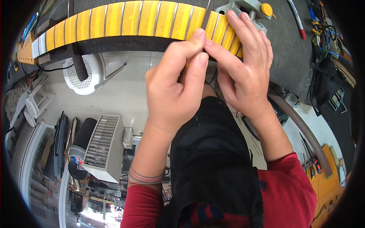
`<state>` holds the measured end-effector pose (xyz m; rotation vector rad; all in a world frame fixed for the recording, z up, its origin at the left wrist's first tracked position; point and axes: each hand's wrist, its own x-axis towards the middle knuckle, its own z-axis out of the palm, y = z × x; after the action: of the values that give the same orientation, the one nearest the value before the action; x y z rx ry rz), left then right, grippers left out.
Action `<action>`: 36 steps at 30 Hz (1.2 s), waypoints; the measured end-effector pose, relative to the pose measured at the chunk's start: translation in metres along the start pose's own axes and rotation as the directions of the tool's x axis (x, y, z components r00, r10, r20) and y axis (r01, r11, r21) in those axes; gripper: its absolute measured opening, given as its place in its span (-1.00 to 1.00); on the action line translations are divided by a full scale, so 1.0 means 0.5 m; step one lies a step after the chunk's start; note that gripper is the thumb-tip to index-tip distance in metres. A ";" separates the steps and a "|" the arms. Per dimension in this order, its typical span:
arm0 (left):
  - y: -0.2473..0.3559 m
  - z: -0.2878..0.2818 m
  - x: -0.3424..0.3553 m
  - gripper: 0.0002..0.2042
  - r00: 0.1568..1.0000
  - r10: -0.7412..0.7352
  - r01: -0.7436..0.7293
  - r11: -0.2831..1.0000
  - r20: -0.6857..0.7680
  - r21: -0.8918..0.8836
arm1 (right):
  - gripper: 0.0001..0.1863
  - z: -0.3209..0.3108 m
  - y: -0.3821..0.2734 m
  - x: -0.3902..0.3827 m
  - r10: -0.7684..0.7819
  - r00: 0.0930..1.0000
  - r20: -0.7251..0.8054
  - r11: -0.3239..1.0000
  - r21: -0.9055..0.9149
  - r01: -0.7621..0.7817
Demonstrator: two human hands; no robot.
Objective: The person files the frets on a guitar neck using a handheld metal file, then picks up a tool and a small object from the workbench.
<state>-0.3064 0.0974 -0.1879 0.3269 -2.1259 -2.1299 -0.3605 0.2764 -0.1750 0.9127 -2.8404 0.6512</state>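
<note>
A guitar neck lies across the top, yellow tape covering the wood between its metal frets; its bare headstock points left. Over the frets near the right end, my left hand is closed in a pinch on a thin dark file. The file's upper part runs out of the picture, and its lower end is hidden by my fingers. My right hand has its fingers stretched out along the neck's right end. Its index fingertip reaches the file beside my left fingertips.
A grey clamp-like vise with a yellow knob stands behind the right hand. A red-capped marker lies on the dark bench, with tools and cables farther right. Below the neck are a white stool and a slatted box.
</note>
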 end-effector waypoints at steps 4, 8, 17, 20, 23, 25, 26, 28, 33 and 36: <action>-0.014 -0.058 -0.153 -0.67 0.994 0.091 -0.105 0.955 0.060 0.278 | -0.36 -0.004 0.009 -0.004 -0.025 1.000 -0.005 1.000 -0.009 0.025; 0.004 -0.048 -0.129 -0.64 0.994 0.093 -0.109 0.943 0.065 0.315 | -0.35 0.001 0.003 -0.005 -0.015 1.000 -0.003 1.000 0.000 0.015; -0.034 -0.077 -0.188 -0.65 0.980 0.180 -0.199 0.915 0.086 0.352 | -0.35 0.004 0.005 -0.005 -0.017 1.000 -0.011 1.000 0.006 0.017; -0.021 -0.104 -0.221 -0.64 0.987 0.115 -0.148 0.925 0.113 0.350 | -0.35 0.006 0.005 -0.006 -0.010 1.000 -0.015 1.000 0.009 0.010; -0.033 -0.093 -0.212 -0.65 0.991 0.122 -0.134 0.955 0.061 0.264 | -0.35 0.005 0.006 -0.007 -0.011 1.000 -0.008 1.000 0.008 0.011; -0.032 -0.093 -0.210 -0.67 0.995 0.080 -0.094 0.966 0.066 0.242 | -0.34 0.005 0.006 -0.007 -0.008 1.000 -0.007 1.000 0.003 0.008; -0.031 -0.093 -0.208 -0.69 0.997 0.037 -0.052 0.974 0.070 0.221 | -0.34 0.005 0.005 -0.006 -0.006 1.000 -0.005 1.000 0.001 0.006; -0.028 -0.089 -0.197 -0.70 0.997 0.016 -0.029 0.981 0.071 0.194 | -0.34 0.003 0.003 -0.006 -0.001 1.000 -0.003 1.000 0.001 0.001; 0.011 -0.022 -0.058 -0.69 0.996 -0.088 0.086 0.993 0.016 0.078 | -0.33 0.002 0.000 -0.004 0.006 1.000 0.006 1.000 0.008 -0.006; 0.018 -0.028 -0.056 -0.67 0.997 -0.064 0.059 0.991 0.032 0.123 | -0.32 0.000 -0.003 0.000 0.027 1.000 0.003 0.999 0.026 -0.027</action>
<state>-0.2766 0.0903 -0.1769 0.3734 -2.3013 -2.0568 -0.3596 0.2752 -0.1744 0.8818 -2.8578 0.6925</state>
